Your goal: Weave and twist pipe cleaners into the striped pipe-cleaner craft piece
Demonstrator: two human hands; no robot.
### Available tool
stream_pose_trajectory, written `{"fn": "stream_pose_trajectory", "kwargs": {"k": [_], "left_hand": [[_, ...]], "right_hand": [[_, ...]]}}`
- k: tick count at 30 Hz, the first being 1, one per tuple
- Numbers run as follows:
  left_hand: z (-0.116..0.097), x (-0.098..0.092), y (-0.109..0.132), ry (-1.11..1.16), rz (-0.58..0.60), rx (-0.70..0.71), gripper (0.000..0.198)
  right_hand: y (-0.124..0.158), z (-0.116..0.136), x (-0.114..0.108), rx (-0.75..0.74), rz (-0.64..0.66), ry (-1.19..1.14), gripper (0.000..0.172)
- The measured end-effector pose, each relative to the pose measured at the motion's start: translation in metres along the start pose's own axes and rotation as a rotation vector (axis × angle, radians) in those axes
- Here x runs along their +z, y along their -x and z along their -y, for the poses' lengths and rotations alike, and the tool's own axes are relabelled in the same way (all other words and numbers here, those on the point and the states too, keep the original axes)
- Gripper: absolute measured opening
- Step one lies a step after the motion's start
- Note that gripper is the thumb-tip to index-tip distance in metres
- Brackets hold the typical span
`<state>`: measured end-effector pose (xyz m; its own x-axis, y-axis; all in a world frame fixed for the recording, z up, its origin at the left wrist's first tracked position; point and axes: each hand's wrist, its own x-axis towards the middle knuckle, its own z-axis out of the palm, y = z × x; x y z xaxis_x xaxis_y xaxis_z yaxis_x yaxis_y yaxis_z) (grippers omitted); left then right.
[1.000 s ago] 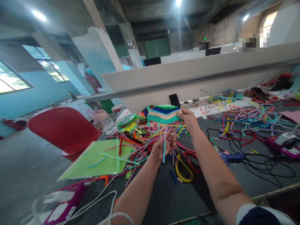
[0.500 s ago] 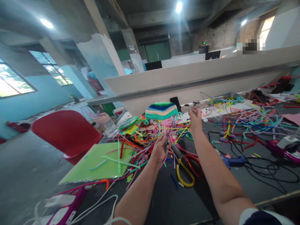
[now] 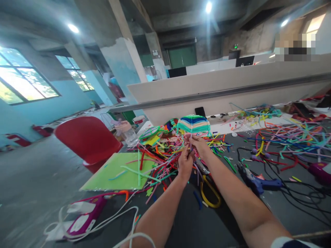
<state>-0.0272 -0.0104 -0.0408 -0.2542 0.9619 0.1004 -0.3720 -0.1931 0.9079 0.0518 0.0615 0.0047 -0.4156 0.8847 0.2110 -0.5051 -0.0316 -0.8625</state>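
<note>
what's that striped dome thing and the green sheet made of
Striped dome: apparently fuzzy pipe cleaners coiled in rows; matte, soft-looking bands match the loose stems around it. Green sheet: probably foam or card, flat and smooth with a faint sheen; hard to tell which.

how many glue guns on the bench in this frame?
3 visible: a blue glue gun right of the right hand, a purple glue gun at the right edge, a magenta glue gun near left. Pipe-cleaner clutter may hide more.
</note>
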Motion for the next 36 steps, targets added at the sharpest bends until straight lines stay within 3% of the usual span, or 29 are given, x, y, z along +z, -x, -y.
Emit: {"fn": "stream_pose_trajectory", "kwargs": {"k": [5, 9, 15, 22, 30, 36], "left_hand": [[-0.006, 0.0, 0.008, -0.087, -0.075, 0.243, 0.047], [-0.011, -0.005, -0.003, -0.069, -0.135, 0.29, 0.031], [-0.024, -0.007, -0.018, -0.055, -0.138, 0.379, 0.03], [-0.023, -0.005, -0.022, 0.02, -0.173, 0.409, 0.023], [-0.019, -0.008, -0.022, -0.091, -0.188, 0.456, 0.017], [-0.012, -0.009, -0.019, -0.18, -0.16, 0.394, 0.027]], "right_hand": [[-0.003, 0.01, -0.014, 0.0, -0.01, -0.042, 0.037], [0.001, 0.022, -0.019, -0.021, 0.06, -0.034, 0.037], [0.003, 0.018, -0.013, 0.025, 0.201, 0.032, 0.035], [0.004, 0.012, -0.006, 0.037, 0.265, 0.042, 0.035], [0.006, 0.013, -0.008, 0.067, 0.271, 0.055, 0.035], [0.002, 0.019, -0.012, -0.006, 0.121, 0.147, 0.033]]}}
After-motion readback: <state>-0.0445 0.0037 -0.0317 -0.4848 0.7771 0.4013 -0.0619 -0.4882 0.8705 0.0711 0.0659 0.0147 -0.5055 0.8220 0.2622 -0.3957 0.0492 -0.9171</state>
